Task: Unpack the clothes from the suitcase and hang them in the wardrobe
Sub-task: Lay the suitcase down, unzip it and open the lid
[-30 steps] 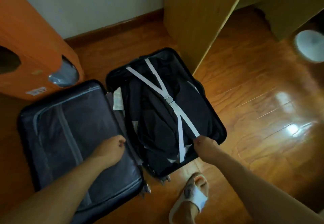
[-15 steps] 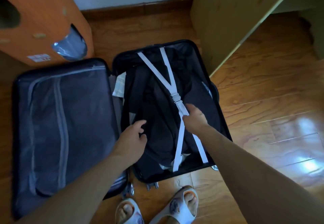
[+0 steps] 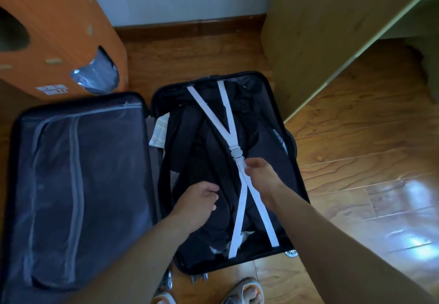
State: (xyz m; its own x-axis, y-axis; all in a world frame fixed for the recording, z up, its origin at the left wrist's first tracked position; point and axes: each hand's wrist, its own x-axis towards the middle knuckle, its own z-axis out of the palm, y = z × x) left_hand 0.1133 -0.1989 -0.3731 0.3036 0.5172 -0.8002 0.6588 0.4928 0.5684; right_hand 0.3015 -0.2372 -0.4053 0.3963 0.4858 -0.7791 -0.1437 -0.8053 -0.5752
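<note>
A black suitcase (image 3: 298, 185) lies open on the wooden floor. Its right half holds dark folded clothes (image 3: 194, 151), with a pale garment (image 3: 159, 132) showing at the left edge. White straps (image 3: 240, 208) cross over the clothes in an X and join at a grey buckle (image 3: 236, 153). My right hand (image 3: 261, 175) pinches the strap just below the buckle. My left hand (image 3: 198, 201) hovers over the dark clothes with loosely curled fingers, holding nothing. The zipped mesh lid (image 3: 78, 185) lies flat on the left.
An orange cabinet (image 3: 59, 30) stands at the back left, touching the lid's far edge. A light wooden panel of a wardrobe or desk (image 3: 316, 35) rises at the back right, close to the suitcase corner. My feet in sandals (image 3: 244, 291) stand at the near edge.
Both hands left the suitcase's near edges and moved in over the clothes. My right hand slid up the strap to just under the buckle. The camera moved closer.
</note>
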